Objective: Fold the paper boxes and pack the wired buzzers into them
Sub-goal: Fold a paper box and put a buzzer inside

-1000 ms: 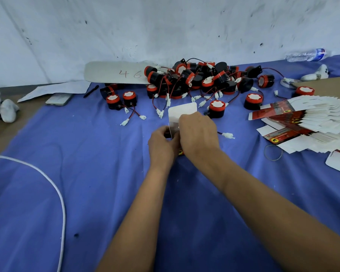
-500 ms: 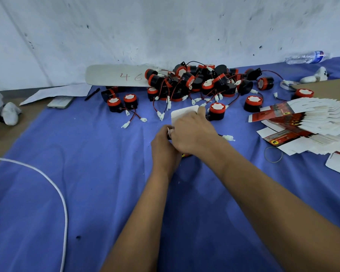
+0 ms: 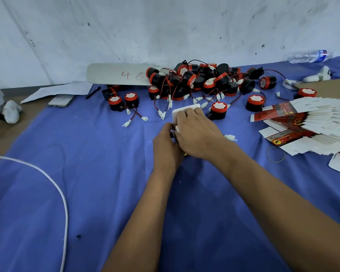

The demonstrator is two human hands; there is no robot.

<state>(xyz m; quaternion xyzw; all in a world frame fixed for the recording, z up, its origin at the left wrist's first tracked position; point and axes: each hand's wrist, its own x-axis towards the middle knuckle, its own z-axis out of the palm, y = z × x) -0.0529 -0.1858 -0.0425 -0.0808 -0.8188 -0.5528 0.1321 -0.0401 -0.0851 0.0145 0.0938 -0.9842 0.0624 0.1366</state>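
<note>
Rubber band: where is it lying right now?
In the head view, the rubber band lies flat on the blue cloth at right, just below the fanned stack of flat boxes.

A white paper box, flap up, pokes out past the fingers; red-capped black wired buzzers lie heaped beyond.

Matt blue cloth covers the tabletop. Buzzers look like black and red plastic (slightly glossy); flat boxes are printed card, their white insides matt.
</note>
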